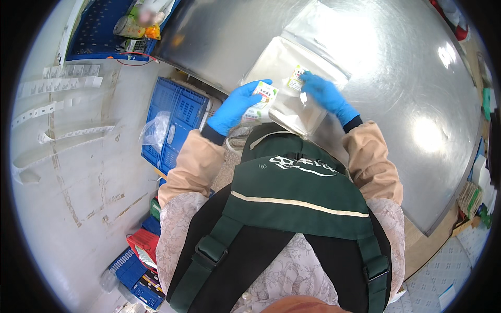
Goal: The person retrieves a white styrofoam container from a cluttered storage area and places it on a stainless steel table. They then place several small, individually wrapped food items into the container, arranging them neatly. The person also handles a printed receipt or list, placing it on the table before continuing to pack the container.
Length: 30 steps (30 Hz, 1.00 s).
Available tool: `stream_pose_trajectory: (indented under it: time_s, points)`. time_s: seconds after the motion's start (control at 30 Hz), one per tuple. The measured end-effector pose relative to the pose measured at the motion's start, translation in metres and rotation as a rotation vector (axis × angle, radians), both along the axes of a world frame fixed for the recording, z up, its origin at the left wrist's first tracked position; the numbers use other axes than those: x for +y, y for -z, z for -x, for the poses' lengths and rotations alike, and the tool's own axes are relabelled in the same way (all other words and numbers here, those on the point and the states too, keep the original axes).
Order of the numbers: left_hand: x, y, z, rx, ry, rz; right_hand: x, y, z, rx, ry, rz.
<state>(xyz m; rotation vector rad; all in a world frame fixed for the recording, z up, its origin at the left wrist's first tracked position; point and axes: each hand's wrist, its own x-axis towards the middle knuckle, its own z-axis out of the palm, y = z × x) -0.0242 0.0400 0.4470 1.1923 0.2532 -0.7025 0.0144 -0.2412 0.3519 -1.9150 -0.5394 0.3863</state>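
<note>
My left hand (235, 107), in a blue glove, holds a strip of printed labels (265, 94) between thumb and fingers. The strip hangs down over the near left edge of some clear plastic bags (270, 58) lying flat on the steel table. My right hand (327, 96), also gloved in blue, is over the bags. Its fingertips touch the right edge of a single green and white label (296, 79). Whether they pinch this label or only press on it is hidden. Both labels bear writing.
The steel table (395, 129) reaches far to the right, with bright glare. At the left stand folded blue plastic crates (176, 113) with a crumpled clear bag (156, 131). A blue crate (94, 35) at the upper left holds packaged goods. Label strips (62, 84) hang on the white wall.
</note>
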Motion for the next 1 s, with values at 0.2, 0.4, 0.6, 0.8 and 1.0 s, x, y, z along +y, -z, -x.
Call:
stream_pose_trajectory:
  time_s: [0.2,0.4,0.6,0.8,1.0]
  points:
    - [-0.060,0.047,-0.038,-0.068,-0.069,-0.193,-0.008,-0.073,-0.043,-0.574,0.835,-0.064]
    - [-0.076,0.049,-0.060,-0.116,0.135,-0.399,0.033,0.007,-0.010,-0.194,0.339,0.300]
    - [-0.013,-0.008,-0.010,0.017,0.447,-0.200,0.022,-0.029,0.012,-0.325,-0.040,0.378]
    - [0.020,-0.005,0.005,0.054,0.066,-0.061,0.015,0.002,0.014,-0.281,-0.107,0.236]
    - [-0.004,0.005,-0.002,0.018,-0.002,-0.023,-0.001,-0.004,-0.012,0.048,0.163,0.090]
